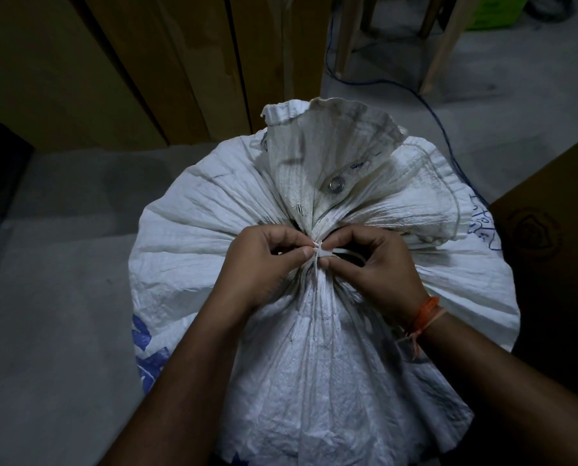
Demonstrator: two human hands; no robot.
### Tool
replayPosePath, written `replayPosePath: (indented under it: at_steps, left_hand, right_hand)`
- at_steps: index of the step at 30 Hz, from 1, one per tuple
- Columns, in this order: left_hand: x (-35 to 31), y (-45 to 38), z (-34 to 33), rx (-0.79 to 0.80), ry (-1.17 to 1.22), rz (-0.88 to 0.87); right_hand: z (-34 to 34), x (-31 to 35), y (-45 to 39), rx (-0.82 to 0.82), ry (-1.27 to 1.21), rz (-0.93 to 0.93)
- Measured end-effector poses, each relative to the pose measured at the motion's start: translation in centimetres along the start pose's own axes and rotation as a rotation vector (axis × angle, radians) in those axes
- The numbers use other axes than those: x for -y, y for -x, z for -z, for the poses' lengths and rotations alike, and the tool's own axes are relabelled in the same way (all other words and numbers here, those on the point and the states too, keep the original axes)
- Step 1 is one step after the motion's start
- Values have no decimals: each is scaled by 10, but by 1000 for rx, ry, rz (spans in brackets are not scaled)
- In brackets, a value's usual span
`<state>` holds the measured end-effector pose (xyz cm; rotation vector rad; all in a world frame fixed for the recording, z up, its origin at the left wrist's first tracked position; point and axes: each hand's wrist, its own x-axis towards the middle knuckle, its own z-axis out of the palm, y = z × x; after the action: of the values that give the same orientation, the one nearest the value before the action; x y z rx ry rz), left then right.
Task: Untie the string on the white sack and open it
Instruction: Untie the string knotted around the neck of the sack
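Both hands on the knot. Left hand [264, 260] and right hand [375, 264] pinch the thin white plastic string [318, 253] between thumb and fingertips, right at the gathered neck of the crinkled white woven sack [314, 348], which stands on the grey floor [45, 297] directly below them. String looks tied; neck cinched tight, mouth closed. Untying barely started, opening all to do. Blue print on the sack's sides, too cropped and creased to read. Metal eyelet [336, 185] in the flap above the knot.

Both hands, left [264, 264] & right [378, 264], pinch string knot [318, 253] at gathered neck of white sack [213, 237].
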<state>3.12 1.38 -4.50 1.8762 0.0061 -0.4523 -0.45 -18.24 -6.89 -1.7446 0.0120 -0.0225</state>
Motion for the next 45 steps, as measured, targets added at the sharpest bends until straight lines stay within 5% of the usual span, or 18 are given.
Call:
replayPosePath:
  at_steps: [24,34,45]
  left_hand:
    - [-7,18,-11,-125,23,-2]
    - [-11,17,-1,36,270,153]
    - [-4,9,10,153,259,202]
  right_hand:
    - [-8,6,2,-60,119,41]
    - [-9,1,2,-58,143,47]
    - [-8,8,3,-43,156,70]
